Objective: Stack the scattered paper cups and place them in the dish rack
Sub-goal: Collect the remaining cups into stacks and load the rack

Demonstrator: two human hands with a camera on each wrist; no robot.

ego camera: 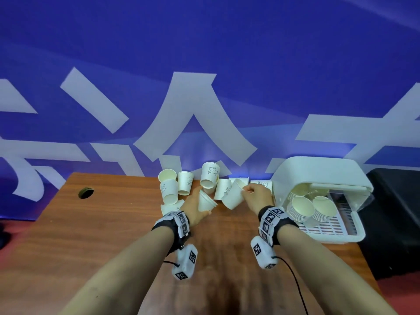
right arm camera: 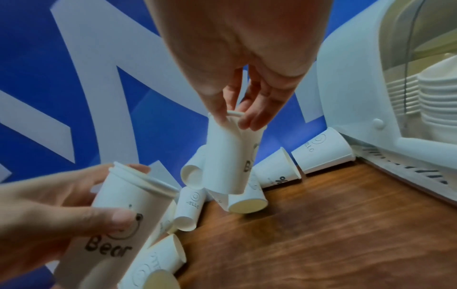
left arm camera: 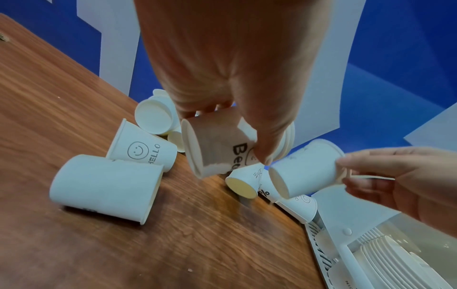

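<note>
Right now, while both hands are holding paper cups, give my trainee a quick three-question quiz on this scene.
1. True or false: the left hand holds a short stack of cups.
2. How does the right hand hold its single cup? A) pinched at the rim B) flat on the palm C) by the base
3. Fill in: finished stacks lie in the white ____.

Key: 1 true; 2 A; 3 dish rack.

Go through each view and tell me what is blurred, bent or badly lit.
Head view: wide-angle bending curves the table edge and stretches both forearms; cups are small but sharp. Left wrist view: the near cup is motion-smeared, and the left hand looms large and soft. Right wrist view: the right hand is close and soft, the rack bows, and the bottom-left corner is dim.
</note>
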